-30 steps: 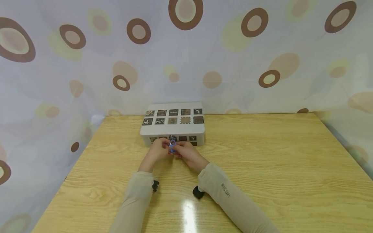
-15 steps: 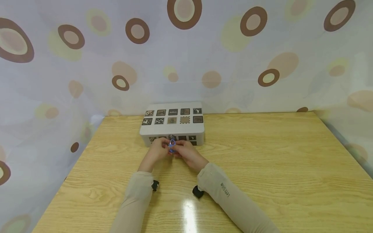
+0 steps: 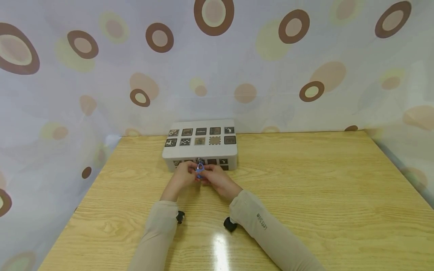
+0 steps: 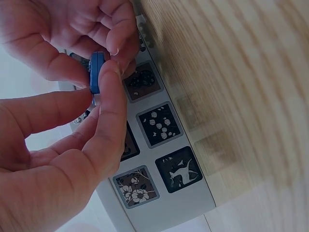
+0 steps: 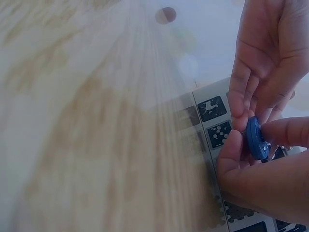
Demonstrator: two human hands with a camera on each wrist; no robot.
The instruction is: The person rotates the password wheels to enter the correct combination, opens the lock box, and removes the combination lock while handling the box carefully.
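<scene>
Small blue looped piece, just below frame centre, before the front clasp of the patterned box. Best handled, in judgement, with 1 hand steadying, the loop unobstructed. Left hand and right hand both pinch it, forearms slanting in from bottom edge, 2 wrists apart.

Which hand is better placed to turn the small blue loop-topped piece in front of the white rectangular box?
Probably the right hand, narrowly: in the head view its thumb overlaps the front of the blue piece. The left hand pinches it from the left and seems suited to steadying.
</scene>
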